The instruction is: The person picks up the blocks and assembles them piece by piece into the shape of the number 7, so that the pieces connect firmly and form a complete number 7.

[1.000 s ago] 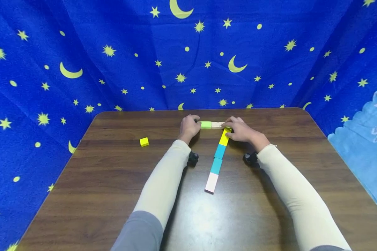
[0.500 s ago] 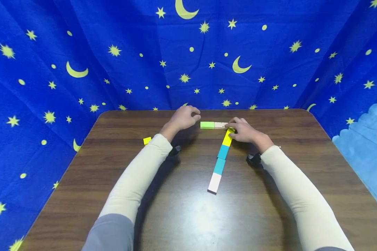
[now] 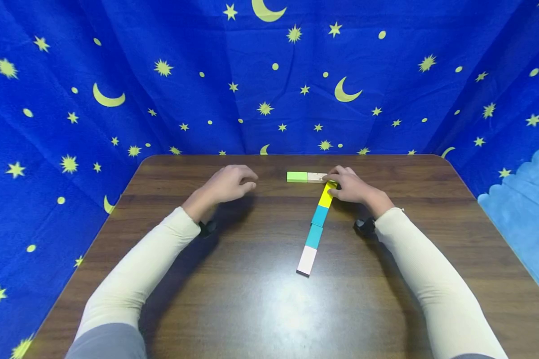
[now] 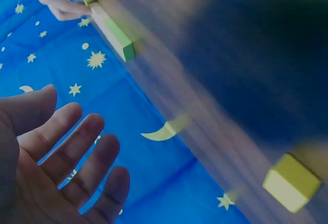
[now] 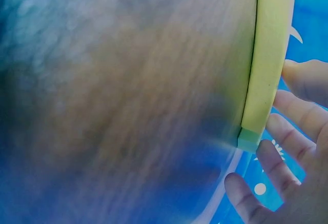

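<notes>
My right hand [image 3: 352,187] is at the corner where two rows of blocks meet, its fingertips touching the long yellow block [image 3: 326,196] and reaching the pale wood-coloured block [image 3: 315,177]. Left of that lies a light green block [image 3: 297,177]. From the yellow block, a blue block [image 3: 320,215], a teal block [image 3: 314,236] and a pale pink block [image 3: 307,260] run towards me. In the right wrist view, a small green end [image 5: 248,139] shows past the yellow one. My left hand [image 3: 226,183] hovers empty, fingers loosely spread. A yellow cube [image 4: 292,183] appears in the left wrist view; my left arm hides it from the head.
The brown wooden table [image 3: 251,279] ends at a back edge against a blue curtain [image 3: 184,50] with moons and stars. A light blue cloth [image 3: 527,214] hangs at the right. Both wrists carry small black cameras.
My left hand has let go of the green block's end and swung left, towards the side where the yellow cube lies. The right hand stays at the corner of the blocks.
</notes>
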The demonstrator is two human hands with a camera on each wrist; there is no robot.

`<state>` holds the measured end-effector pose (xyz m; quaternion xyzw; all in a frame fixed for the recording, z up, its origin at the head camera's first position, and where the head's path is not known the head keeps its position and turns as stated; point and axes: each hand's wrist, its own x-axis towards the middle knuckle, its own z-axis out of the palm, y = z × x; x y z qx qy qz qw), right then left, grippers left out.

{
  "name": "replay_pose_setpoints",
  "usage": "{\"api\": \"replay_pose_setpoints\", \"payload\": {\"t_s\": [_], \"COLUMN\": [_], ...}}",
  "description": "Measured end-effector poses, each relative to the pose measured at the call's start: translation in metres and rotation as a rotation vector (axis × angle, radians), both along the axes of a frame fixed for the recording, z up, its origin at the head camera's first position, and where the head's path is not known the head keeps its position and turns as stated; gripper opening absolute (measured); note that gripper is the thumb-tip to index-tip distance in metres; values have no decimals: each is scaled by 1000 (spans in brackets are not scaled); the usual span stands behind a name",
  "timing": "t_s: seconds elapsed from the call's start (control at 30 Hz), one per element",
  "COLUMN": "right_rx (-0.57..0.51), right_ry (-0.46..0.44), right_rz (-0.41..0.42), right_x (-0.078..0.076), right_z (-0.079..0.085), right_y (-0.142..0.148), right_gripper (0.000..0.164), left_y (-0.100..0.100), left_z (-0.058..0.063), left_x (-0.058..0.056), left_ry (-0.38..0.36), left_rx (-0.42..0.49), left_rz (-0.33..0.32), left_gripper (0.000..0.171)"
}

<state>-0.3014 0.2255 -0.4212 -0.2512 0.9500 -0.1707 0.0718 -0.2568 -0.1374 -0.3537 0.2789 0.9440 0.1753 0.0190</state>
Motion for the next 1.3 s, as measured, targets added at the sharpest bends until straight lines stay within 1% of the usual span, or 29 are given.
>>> {"api": "replay_pose_setpoints", "payload": {"t_s": [0.13, 0.27, 0.33, 0.5, 0.57, 0.8, 0.83, 0.93, 1.03, 1.07, 1.13, 1.2, 1.3], "right_rx": [-15, -28, -30, -27, -23, -31, -30, -26, -22, -23, -27, -31, -31], "right_ry": [8, 13, 8, 18, 21, 14, 14, 11, 19, 22, 25, 26, 14], "right_rz": [-4, 1, 2, 5, 3, 8, 7, -1, 2, 4, 7, 13, 11], "right_x": [1, 2, 2, 0, 0, 0, 1, 0, 0, 0, 1, 2, 2], "right_z": [1, 1, 1, 0, -1, -1, -1, 0, 1, 1, 2, 1, 1], "right_y": [1, 1, 0, 2, 2, 2, 1, 2, 2, 1, 1, 1, 1], "right_gripper": [46, 46, 46, 47, 46, 45, 45, 45, 44, 44, 44, 43, 43], "left_y": [-14, -29, -38, -55, -59, -71, -72, -76, -81, -83, -87, -91, -95], "left_z": [-6, -15, -19, -27, -29, -37, -38, -42, -45, -46, -49, -52, -56], "left_x": [12, 20, 22, 25, 26, 30, 30, 28, 23, 22, 19, 17, 14], "left_ry": [20, 1, -15, -43, -55, -106, -104, -95, -84, -82, -77, -91, -128], "left_rx": [-8, -21, -29, -42, -44, -71, -69, -70, -82, -90, -88, -87, -90], "left_rz": [-31, -11, 4, 15, 16, 72, 77, 123, 197, 223, 255, 269, 262], "left_gripper": [31, 32, 33, 37, 41, 52, 53, 60, 67, 68, 66, 63, 62]}}
